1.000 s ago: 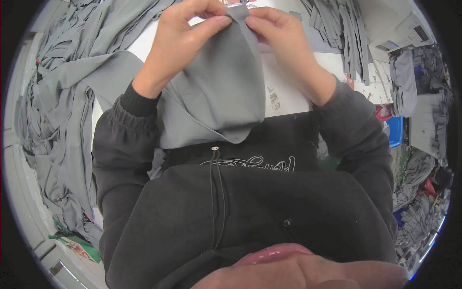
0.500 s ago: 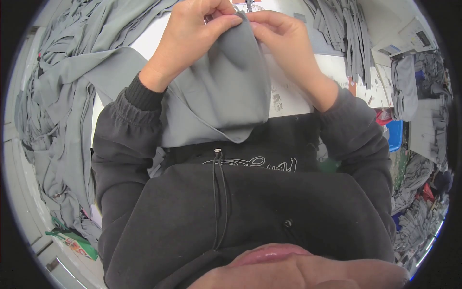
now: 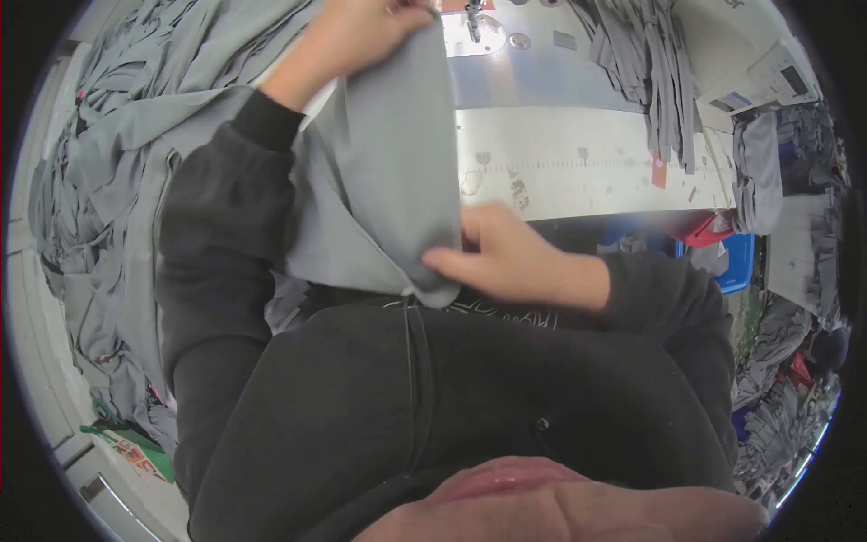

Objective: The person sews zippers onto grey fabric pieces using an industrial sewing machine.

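A folded piece of grey fabric [image 3: 388,163] hangs in front of me, its right edge stretched nearly straight from top to bottom. At its top corner my left hand [image 3: 375,32] is closed in a pinch; some fingers are cut off by the frame. Lower down, near my chest, my right hand [image 3: 515,257] grips the same right edge between thumb and fingers, slightly blurred. Just right of the fabric's top corner stands the presser foot [image 3: 474,23] of a sewing machine, over its metal plate. The white machine table [image 3: 560,172] lies behind the fabric.
A large heap of grey fabric [image 3: 108,208] fills the left side. Grey strips [image 3: 646,72] hang over the table at the back right, beside a white box with a control panel [image 3: 781,77]. A blue bin [image 3: 741,262] and more fabric piles [image 3: 786,425] stand at the right.
My right hand has left the fabric's top corner and come down along its edge toward my chest. My left hand has moved up and left with the top corner, uncovering the presser foot.
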`<state>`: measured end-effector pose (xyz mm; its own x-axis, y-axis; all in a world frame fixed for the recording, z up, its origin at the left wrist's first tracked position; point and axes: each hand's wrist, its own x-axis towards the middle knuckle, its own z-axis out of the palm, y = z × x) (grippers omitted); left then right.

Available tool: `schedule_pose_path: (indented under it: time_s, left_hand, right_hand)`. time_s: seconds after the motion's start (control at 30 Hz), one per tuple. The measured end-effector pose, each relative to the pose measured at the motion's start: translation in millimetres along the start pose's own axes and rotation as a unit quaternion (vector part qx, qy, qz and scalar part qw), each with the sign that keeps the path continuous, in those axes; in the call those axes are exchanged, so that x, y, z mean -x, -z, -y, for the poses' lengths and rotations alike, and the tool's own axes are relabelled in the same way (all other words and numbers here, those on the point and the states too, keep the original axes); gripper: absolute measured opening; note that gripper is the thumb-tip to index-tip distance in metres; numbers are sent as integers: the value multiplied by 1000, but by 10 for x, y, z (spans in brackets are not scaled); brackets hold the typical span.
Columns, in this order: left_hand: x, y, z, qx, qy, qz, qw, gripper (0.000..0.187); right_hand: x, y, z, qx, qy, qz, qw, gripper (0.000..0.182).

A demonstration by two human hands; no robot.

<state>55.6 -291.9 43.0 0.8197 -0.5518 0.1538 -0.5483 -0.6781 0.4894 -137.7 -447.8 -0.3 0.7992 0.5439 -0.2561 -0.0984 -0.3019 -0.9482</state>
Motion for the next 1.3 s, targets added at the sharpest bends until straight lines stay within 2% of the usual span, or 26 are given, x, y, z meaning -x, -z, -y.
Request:
schedule_pose_path:
  time_s: [0.07, 0.1, 0.17, 0.2, 0.27, 0.33, 0.4, 0.43, 0.5, 0.6, 0.67, 0.7, 0.8, 0.9, 1.1, 1.2, 1.3]
  left_hand:
    - [-64, -281, 23, 13, -51, -1, 999, 13]
    - [-78, -463, 36, 24, -83, 5, 996, 24]
    - [-84, -566, 0, 29, -76, 20, 997, 19]
    - [-96, -575, -14, 27, -70, 21, 997, 15]
    - [-122, -572, -21, 43, -69, 18, 997, 15]
    - [-131, -573, -14, 56, -67, 14, 996, 14]
    - [-139, -593, 5, 72, -70, 7, 995, 9]
    - [-133, -598, -8, 75, -67, 8, 995, 9]
    - [-113, -599, -31, 80, -59, 10, 995, 8]
    - [-108, -630, -57, 70, -67, -12, 995, 12]
    - [-112, -620, 80, -37, -150, -75, 985, 9]
    - [-105, -616, 145, -109, -202, -114, 967, 19]
    - [117, -521, 23, -117, -316, -148, 930, 17]
    - [468, -591, -120, -141, -296, -50, 943, 32]
    - [441, -702, -23, -122, -286, -64, 948, 28]
    - [407, -716, 37, -129, -287, -71, 947, 30]
    - [390, -704, 45, -116, -283, -71, 949, 31]
  right_hand:
    - [111, 117, -144, 34, 3, 27, 999, 30]
    - [187, 147, -232, 50, 2, 46, 998, 28]
    - [278, 335, -177, 57, 0, 109, 992, 20]
    - [302, 449, -130, 69, 6, 153, 986, 22]
    - [236, 635, -121, 164, 99, 72, 979, 21]
    - [68, 816, -180, 253, 192, -16, 948, 20]
    - [-202, 993, -313, 356, 312, -151, 868, 15]
    - [-291, 1046, -301, 385, 299, -157, 859, 14]
    - [-472, 1139, -278, 496, 249, -184, 811, 50]
    - [-531, 1158, -283, 570, 211, -181, 773, 56]
    - [-538, 1177, -216, 560, 170, -151, 797, 55]
    - [-537, 1178, -184, 551, 142, -131, 812, 54]
    - [-525, 1155, -86, 554, 98, -112, 819, 53]
    - [-506, 1146, -137, 560, 128, -140, 807, 52]
    - [-503, 1184, -67, 557, 78, -133, 816, 54]
    - [-534, 1199, -208, 542, 139, -195, 805, 55]
    - [-550, 1214, -221, 544, 148, -203, 801, 54]
